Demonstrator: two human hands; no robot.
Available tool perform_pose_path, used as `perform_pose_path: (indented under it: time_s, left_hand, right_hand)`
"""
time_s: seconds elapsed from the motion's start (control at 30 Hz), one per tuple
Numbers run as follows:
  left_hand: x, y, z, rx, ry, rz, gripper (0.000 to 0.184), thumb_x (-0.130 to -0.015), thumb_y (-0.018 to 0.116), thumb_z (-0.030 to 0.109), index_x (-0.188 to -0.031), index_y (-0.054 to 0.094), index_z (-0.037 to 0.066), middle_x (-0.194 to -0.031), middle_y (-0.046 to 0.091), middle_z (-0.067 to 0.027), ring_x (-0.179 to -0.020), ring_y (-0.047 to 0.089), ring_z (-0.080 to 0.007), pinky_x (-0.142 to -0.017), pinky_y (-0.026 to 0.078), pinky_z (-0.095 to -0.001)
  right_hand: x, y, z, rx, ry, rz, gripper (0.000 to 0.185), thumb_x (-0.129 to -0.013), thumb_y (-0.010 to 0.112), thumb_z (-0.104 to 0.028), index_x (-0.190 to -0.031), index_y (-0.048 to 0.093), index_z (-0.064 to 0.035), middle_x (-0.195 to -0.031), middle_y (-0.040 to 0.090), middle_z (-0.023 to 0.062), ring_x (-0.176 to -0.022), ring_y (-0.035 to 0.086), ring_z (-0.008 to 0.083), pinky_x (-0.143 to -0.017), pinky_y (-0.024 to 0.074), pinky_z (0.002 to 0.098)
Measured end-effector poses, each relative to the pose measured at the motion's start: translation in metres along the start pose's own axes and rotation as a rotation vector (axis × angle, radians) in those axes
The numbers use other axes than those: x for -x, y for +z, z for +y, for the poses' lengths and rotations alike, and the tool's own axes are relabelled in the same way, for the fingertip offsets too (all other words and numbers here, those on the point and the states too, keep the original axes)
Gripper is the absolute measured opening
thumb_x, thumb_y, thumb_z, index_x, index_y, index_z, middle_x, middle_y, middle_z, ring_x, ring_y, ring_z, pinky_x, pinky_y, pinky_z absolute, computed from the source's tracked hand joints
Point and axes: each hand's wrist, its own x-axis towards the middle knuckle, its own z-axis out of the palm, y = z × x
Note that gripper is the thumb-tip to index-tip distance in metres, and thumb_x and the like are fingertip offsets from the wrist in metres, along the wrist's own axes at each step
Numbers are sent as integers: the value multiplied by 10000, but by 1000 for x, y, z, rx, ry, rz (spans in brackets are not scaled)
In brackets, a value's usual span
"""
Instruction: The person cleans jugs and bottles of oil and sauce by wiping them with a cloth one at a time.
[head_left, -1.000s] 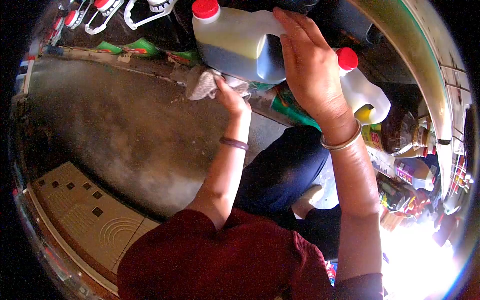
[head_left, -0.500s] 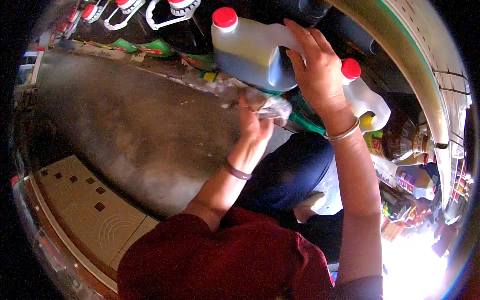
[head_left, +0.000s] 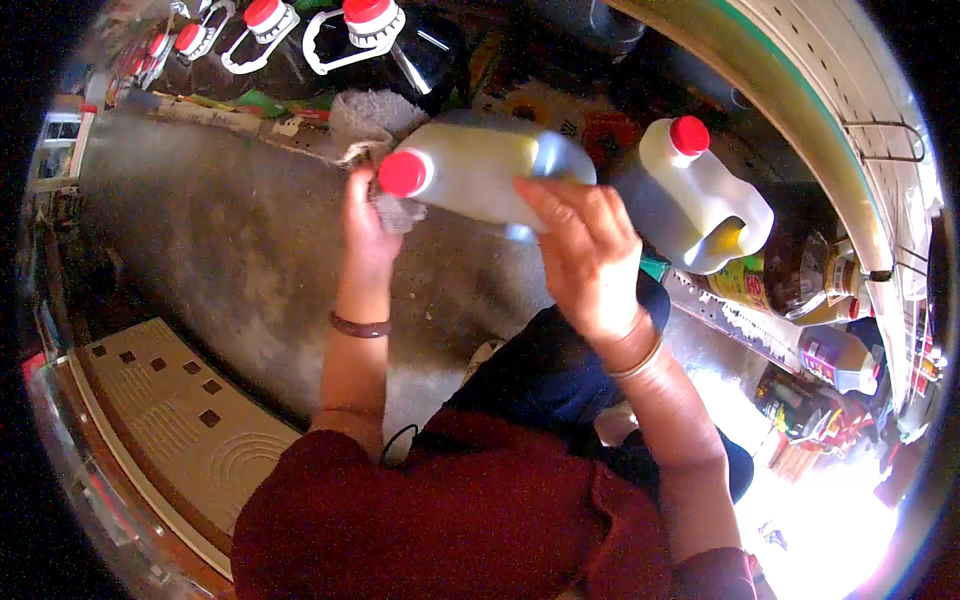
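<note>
Partly blurry jug (head_left: 475,170), pt. behind R hand (head_left: 588,255)

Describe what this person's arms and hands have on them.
Both hands are ungloved. Above the left hand, the wrist wears a thin, dark purplish-brown bracelet; above the right hand, a slim, pale, metallic-looking bangle. Dark red sleeves leave both forearms bare.
</note>
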Motion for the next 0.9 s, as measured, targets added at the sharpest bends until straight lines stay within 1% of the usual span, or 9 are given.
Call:
perform_pose_path:
  time_s: [0.1,0.2,0.23,0.3,0.37,0.53,0.63,0.8,0.9]
  left_hand:
    - [0,4,37,-110,-2,-65,305,-858,508,239,-1054,578,16,-940,643,-91,-900,615,-202,-833,491,-348]
    - [-7,38,87,-768,17,-815,247,-780,578,132,-976,577,-18,-1174,552,-142,-1087,544,-250,-926,438,-361]
    - [-5,62,86,-968,154,-993,209,-753,610,113,-930,584,6,-1238,514,-148,-1134,516,-269,-940,424,-368]
    - [-18,93,73,-1245,504,-1470,195,-704,666,106,-879,588,65,-1299,465,-148,-1176,484,-311,-962,402,-379]
    - [-20,110,48,-1247,448,-1566,274,-689,664,80,-938,550,87,-1308,440,-180,-1237,411,-380,-1020,334,-456]
    - [-48,144,-22,-1438,411,-1661,344,-733,662,216,-1013,633,18,-1147,534,-206,-1013,543,-327,-884,449,-373]
    - [-45,195,-42,-2020,-272,-1513,400,-806,592,333,-1042,624,12,-1073,603,-232,-1005,578,-327,-885,453,-403]
    - [-115,168,-139,-2208,3,-1602,633,-857,506,528,-1179,570,-14,-1221,559,-198,-1102,543,-316,-935,428,-398]
    - [-116,170,-156,-2174,-18,-1683,614,-852,520,509,-1176,571,-10,-1218,561,-193,-1097,548,-301,-939,427,-396]
  right_hand:
    - [18,2,-12,55,-39,-20,495,-594,605,54,-1055,650,-120,-940,594,47,-793,571,228,-670,491,338]
    - [30,5,-23,46,-82,-31,468,-616,593,0,-1058,650,-142,-940,578,36,-792,570,216,-661,488,337]
    - [35,8,-26,69,-80,-54,404,-703,559,-168,-1100,632,-179,-955,551,7,-855,551,196,-727,465,351]
    - [36,7,-34,32,-79,-55,446,-637,587,-67,-1070,644,-155,-937,552,27,-808,552,206,-691,468,342]
    - [40,9,-34,27,-101,-31,447,-630,585,-101,-1069,648,-155,-927,541,32,-817,549,210,-702,461,338]
    - [46,7,-39,33,-83,-66,448,-639,560,-120,-1076,654,-156,-919,540,16,-833,555,193,-717,463,334]
    - [51,8,-43,39,-79,-62,449,-649,553,-132,-1085,650,-165,-924,538,7,-829,550,183,-726,460,331]
    - [67,16,-48,60,-61,-112,425,-727,526,-216,-1144,601,-178,-995,522,12,-953,517,181,-864,402,368]
    - [60,13,-47,33,-54,-64,443,-661,575,-171,-1100,635,-160,-972,535,2,-875,534,169,-783,448,324]
